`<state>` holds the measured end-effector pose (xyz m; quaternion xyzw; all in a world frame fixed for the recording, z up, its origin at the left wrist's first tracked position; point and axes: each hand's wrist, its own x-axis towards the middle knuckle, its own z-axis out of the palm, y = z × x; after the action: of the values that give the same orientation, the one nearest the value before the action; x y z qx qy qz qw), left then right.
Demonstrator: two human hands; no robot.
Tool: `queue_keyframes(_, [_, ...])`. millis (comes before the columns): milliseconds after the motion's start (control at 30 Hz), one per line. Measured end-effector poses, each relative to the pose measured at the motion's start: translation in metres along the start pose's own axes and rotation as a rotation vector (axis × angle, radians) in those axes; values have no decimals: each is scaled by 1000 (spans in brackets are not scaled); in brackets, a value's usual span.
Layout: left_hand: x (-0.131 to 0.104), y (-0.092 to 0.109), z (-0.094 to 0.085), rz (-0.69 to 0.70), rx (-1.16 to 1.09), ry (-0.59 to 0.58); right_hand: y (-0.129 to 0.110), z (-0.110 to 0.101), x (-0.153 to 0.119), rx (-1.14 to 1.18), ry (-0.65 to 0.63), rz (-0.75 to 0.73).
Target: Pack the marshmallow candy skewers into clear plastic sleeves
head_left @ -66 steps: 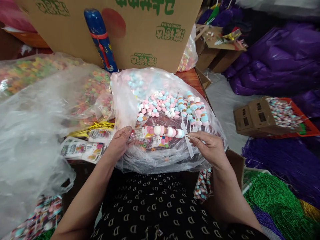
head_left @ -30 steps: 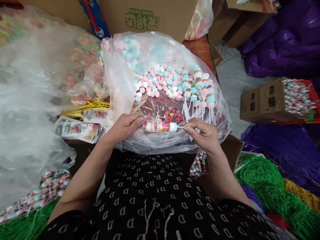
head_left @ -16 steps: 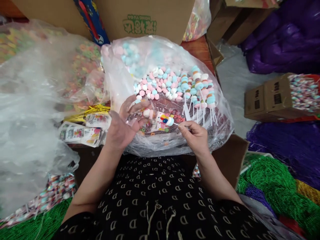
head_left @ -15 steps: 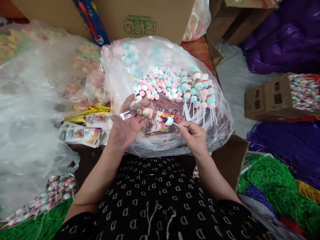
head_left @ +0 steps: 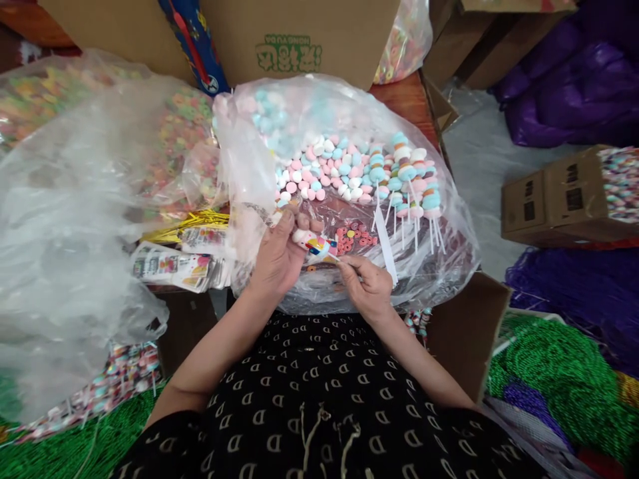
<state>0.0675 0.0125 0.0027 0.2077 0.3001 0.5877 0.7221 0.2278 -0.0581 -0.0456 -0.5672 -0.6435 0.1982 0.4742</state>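
My left hand (head_left: 276, 256) grips the top end of a candy skewer in a printed clear wrapper (head_left: 317, 247). My right hand (head_left: 364, 287) pinches the skewer's white stick at its lower end. The two hands are close together over the near edge of a clear plastic bag (head_left: 439, 266). Inside it lie loose pink, blue and white candy discs (head_left: 324, 169), small red and yellow rings (head_left: 352, 237) and several finished skewers (head_left: 412, 183) with their sticks pointing toward me.
A large clear bag of colourful ring candies (head_left: 74, 199) fills the left. Printed wrappers (head_left: 172, 266) and gold ties (head_left: 194, 221) lie beside it. Cardboard boxes (head_left: 299, 33) stand behind. Another box of skewers (head_left: 569, 196), purple bags (head_left: 564, 86) and green bundles (head_left: 559, 372) sit right.
The hands have drawn closer together. The wrapped skewer has tilted and slid further into my left hand, whose fingers have closed round it. The view shifted slightly.
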Motion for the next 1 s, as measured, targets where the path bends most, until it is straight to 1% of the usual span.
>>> queue_keyframes(133, [-2,-7,2,0,-8,-27,-5,5,0,54,-16,68])
queue_keyframes(233, [1,-3,1,9,3,-45,-7,4,1,137,-89,139])
queue_keyframes(333, [6,2,-1,36,36,-52,-7,0,4,162,-168,129])
queue_keyframes(400, [7,1,-2,43,61,-59,-8,-1,6,175,-189,132])
queue_keyframes(467, [4,-5,-4,15,91,-65,-10,1,6,231,-209,183])
queue_keyframes(533, [-1,-11,-7,-53,118,-77,-13,5,5,316,-230,254])
queue_keyframes(600, [-5,-12,-11,-119,134,-102,-14,8,3,385,-232,306])
queue_keyframes(633, [-5,-9,-12,-131,133,-112,-14,9,3,406,-226,321])
queue_keyframes(700, [-1,0,-14,-96,103,-115,-15,8,3,429,-232,336])
queue_keyframes(767, [4,10,-14,-17,58,-92,-15,6,3,433,-268,330])
queue_keyframes(833, [8,15,-11,33,51,-66,-16,6,4,427,-299,314])
queue_keyframes(900, [6,10,-8,22,86,-50,-18,8,4,415,-298,301])
queue_keyframes(1000, [-5,-8,-7,-68,117,-72,-20,13,4,404,-278,313])
